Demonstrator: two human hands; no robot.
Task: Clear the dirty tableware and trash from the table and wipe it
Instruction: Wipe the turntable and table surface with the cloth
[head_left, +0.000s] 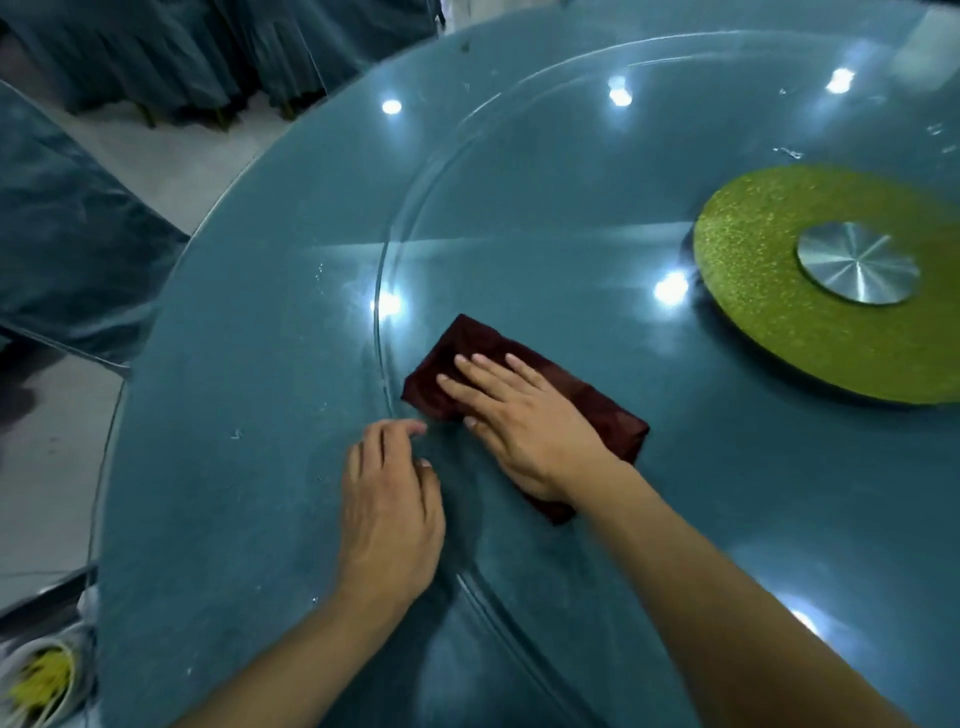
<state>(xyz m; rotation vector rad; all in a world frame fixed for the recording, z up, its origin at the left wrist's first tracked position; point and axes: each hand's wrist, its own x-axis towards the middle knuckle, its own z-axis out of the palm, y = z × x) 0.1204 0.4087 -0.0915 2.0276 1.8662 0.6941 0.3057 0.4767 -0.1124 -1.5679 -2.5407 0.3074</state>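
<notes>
Two hands over the teal glass surface (234, 493) on my feed. My right hand (524, 421) lies flat with straight fingers on the folded dark red cloth (613, 415) (it sits on the glass turntable (519, 208), just inside the rim). My left hand (389, 514) rests beside it, fingers loosely bent, holding nothing. Green glittery disc (753, 249) far right.

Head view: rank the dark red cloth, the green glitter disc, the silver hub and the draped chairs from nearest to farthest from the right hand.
1. Dark red cloth, directly under the right hand.
2. Green glitter disc, to the right.
3. Silver hub, at that disc's centre.
4. Draped chairs, beyond the table's far left edge.
</notes>
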